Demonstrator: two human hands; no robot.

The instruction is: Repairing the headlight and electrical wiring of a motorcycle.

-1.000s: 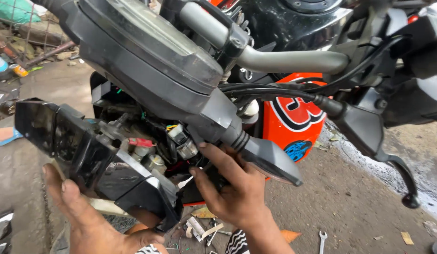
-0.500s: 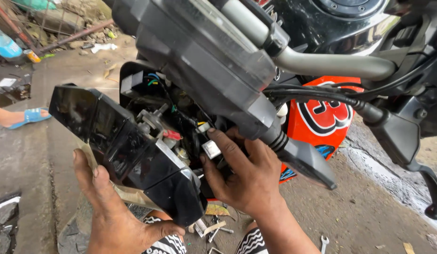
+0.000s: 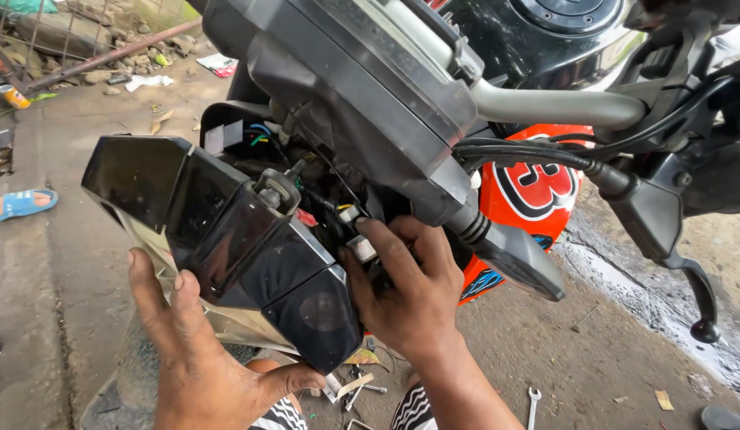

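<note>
I look down at the front of a motorcycle with its black headlight housing (image 3: 227,231) pulled away from the frame. My left hand (image 3: 199,350) cups this housing from below, thumb and fingers around its lower edge. My right hand (image 3: 406,291) reaches behind the housing, fingertips on a small white connector (image 3: 362,248) among the wiring (image 3: 306,199). Above them sit the black instrument cluster (image 3: 362,87) and the grey handlebar (image 3: 561,107).
An orange fairing panel (image 3: 537,195) shows behind the handlebar, with a black brake lever (image 3: 693,295) at right. A spanner (image 3: 533,402) and small parts (image 3: 354,386) lie on the wet concrete. At the far left a foot wears a blue sandal (image 3: 19,205). Rubble lies top left.
The view has shifted so the housing sits higher and more to the right. My right hand has slid up from under the housing onto the connectors behind it. My left hand keeps its hold.
</note>
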